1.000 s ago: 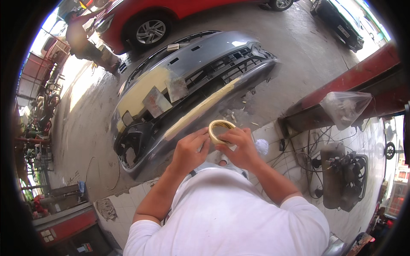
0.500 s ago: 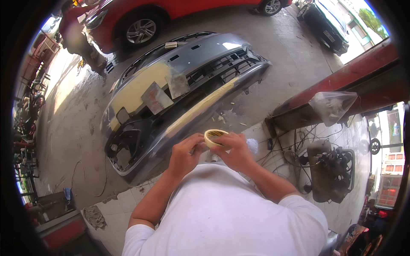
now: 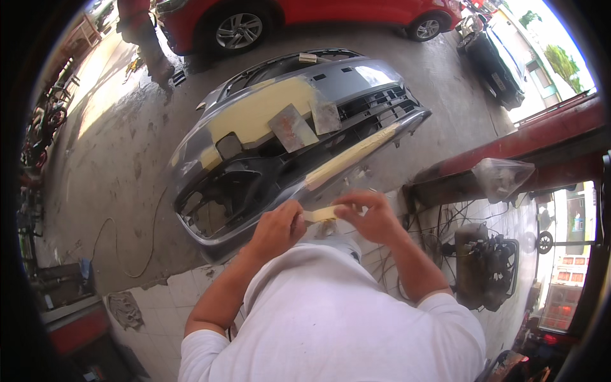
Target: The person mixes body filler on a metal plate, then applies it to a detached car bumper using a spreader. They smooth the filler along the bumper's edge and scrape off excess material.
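Observation:
Cream masking tape (image 3: 323, 214) spans the gap between my two hands, low in front of my white shirt. My left hand (image 3: 278, 227) is closed, its fingers curled at the tape's left end. At the other end, my right hand (image 3: 371, 218) pinches the tape between thumb and fingers. The roll's round opening is not visible now, so I cannot tell how much of this is roll and how much is pulled strip. Beyond my hands a grey car bumper (image 3: 375, 73) lies on the floor, with cream filler patches (image 3: 254, 114) on it.
Two flat plates (image 3: 293, 128) (image 3: 326, 118) and a small block (image 3: 308, 58) rest on the bumper. A red car (image 3: 344, 14) stands behind; another person (image 3: 145, 41) is at far left. To the right are a red beam (image 3: 509, 143), a plastic bag (image 3: 503, 177), cables and a machine (image 3: 487, 267).
The tape roll's ring, seen from above before, no longer shows. My right hand has moved rightward, away from my left, with tape between them. The whole view has shifted with my head.

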A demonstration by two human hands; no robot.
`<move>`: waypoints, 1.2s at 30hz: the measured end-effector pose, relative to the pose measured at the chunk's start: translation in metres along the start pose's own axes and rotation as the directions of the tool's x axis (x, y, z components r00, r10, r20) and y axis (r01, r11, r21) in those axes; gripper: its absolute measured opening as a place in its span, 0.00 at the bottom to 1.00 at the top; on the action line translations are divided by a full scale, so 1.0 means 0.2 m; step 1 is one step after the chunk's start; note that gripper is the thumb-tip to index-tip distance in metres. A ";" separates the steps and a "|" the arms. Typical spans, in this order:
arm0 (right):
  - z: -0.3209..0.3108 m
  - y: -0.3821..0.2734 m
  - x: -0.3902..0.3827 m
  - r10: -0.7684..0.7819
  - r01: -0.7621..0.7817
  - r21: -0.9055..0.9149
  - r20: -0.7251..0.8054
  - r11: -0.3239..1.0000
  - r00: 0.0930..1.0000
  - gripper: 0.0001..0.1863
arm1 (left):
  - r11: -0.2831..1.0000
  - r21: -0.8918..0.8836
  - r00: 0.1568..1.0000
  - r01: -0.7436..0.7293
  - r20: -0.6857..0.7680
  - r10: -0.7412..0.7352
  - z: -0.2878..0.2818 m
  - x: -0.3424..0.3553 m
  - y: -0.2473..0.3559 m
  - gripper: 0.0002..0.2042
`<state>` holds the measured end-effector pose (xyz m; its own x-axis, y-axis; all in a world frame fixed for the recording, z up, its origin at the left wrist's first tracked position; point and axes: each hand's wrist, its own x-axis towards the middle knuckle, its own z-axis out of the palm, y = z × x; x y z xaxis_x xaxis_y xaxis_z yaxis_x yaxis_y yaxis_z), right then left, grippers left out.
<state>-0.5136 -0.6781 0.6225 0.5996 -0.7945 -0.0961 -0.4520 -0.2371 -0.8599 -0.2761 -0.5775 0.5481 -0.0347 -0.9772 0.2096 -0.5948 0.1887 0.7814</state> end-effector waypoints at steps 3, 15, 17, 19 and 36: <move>0.01 -0.01 0.07 0.063 -0.039 0.379 -0.051 0.924 0.997 0.21 | 0.847 -0.474 0.971 0.239 0.121 -0.206 -0.23 -0.11 -0.21 0.13; 0.31 -0.03 0.19 0.516 -0.494 0.812 0.293 0.309 0.805 0.29 | 0.935 -0.254 0.891 -0.248 -0.439 0.117 -0.17 0.03 0.03 0.08; 0.43 0.10 0.19 0.389 -0.294 0.773 0.067 0.561 0.919 0.32 | 0.964 -0.231 0.865 -0.133 -0.501 -0.001 -0.15 0.04 0.02 0.04; 0.40 -0.02 0.14 -0.152 0.182 0.145 -0.198 0.973 0.968 0.34 | 0.981 -0.191 0.837 -0.022 -0.540 -0.087 -0.18 0.07 0.03 0.01; -0.15 -0.05 0.49 -0.499 0.658 -0.071 0.592 0.750 0.633 0.34 | 0.949 0.280 0.962 0.148 -0.263 -0.073 -0.88 -0.09 0.31 0.03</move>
<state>-0.4708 -0.7702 0.6374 0.9960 -0.0530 0.0714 0.0088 -0.7399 -0.6727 -0.1718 -0.5308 0.6959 0.2211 -0.9282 0.2994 -0.7941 0.0068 0.6077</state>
